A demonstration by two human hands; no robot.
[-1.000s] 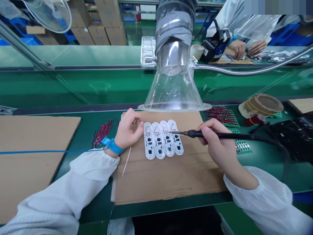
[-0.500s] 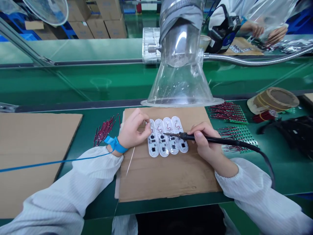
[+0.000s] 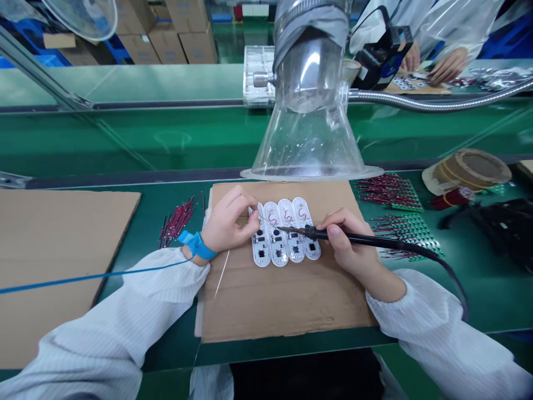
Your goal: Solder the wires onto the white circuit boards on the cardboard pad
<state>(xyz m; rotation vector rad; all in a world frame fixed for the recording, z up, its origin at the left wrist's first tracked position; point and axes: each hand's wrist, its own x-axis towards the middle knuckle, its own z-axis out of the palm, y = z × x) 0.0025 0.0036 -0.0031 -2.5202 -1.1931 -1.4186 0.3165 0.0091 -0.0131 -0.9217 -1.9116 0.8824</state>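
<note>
Several white oblong circuit boards [image 3: 285, 230] with small red wires lie side by side on a brown cardboard sheet [image 3: 283, 294]. My right hand [image 3: 350, 244] is closed round a black soldering iron [image 3: 358, 239] whose tip rests over the second board from the left. My left hand [image 3: 227, 222], wearing a blue wrist strap [image 3: 195, 245], pinches a thin solder wire [image 3: 222, 272] at the leftmost board, and the wire trails back toward me.
A clear fume-extraction hood [image 3: 310, 139] hangs just behind the boards. Loose red wires [image 3: 179, 219] lie left of the cardboard. Green panels with red wires [image 3: 393, 194] and a tape roll [image 3: 466, 169] sit right. Another cardboard sheet [image 3: 54, 261] lies far left. A co-worker's hands [image 3: 441, 64] work across the conveyor.
My head view shifted slightly. The iron tip moved left from the rightmost board to the second board from the left, and my left hand edged onto the leftmost board.
</note>
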